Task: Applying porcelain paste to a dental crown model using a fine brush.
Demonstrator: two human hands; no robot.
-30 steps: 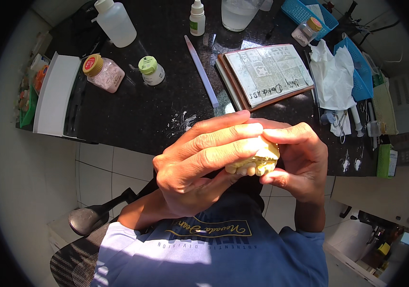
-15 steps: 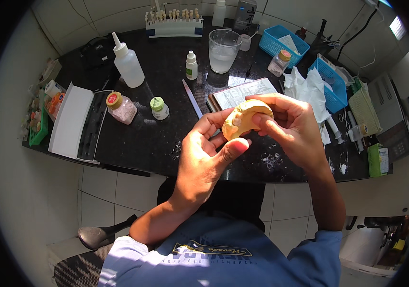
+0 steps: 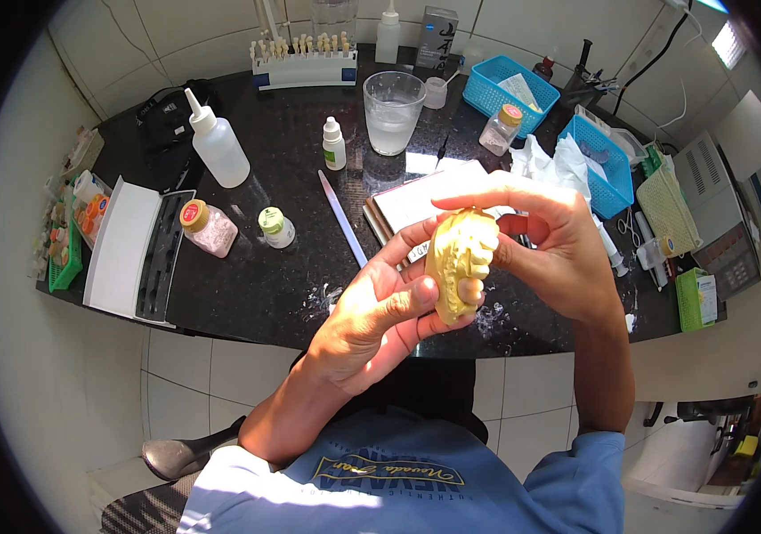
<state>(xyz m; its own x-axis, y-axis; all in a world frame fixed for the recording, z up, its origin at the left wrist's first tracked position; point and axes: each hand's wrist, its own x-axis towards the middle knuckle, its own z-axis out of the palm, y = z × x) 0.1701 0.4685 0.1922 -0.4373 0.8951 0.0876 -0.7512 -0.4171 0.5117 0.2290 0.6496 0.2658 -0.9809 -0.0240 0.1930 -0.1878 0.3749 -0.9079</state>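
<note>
A yellow dental cast (image 3: 459, 265) is held up over the front of the dark worktop, its row of teeth facing right. One whitish tooth low on that row stands out from the yellow ones. My left hand (image 3: 380, 307) grips the cast from the left, thumb on its face and fingers around the back and lower end. My right hand (image 3: 548, 245) is closed on the upper right side, with the thumb near the teeth. Beneath and beyond the cast lies a notebook-like pad (image 3: 407, 200), partly covered by my hands. A pale flat stick (image 3: 342, 218) rests left of the pad.
Small jars, one pink-filled (image 3: 210, 229) and one green-capped (image 3: 275, 228), stand left, near a squeeze bottle (image 3: 218, 147). A glass of cloudy liquid (image 3: 394, 114) and a tooth shade rack (image 3: 305, 64) are at the back. Blue baskets (image 3: 601, 169) and crumpled tissue (image 3: 551, 165) sit right. White powder dusts the front.
Both hands have turned the cast from its curved inner side to its row of teeth, now upright, and lowered it slightly. My head view has shifted a little.
</note>
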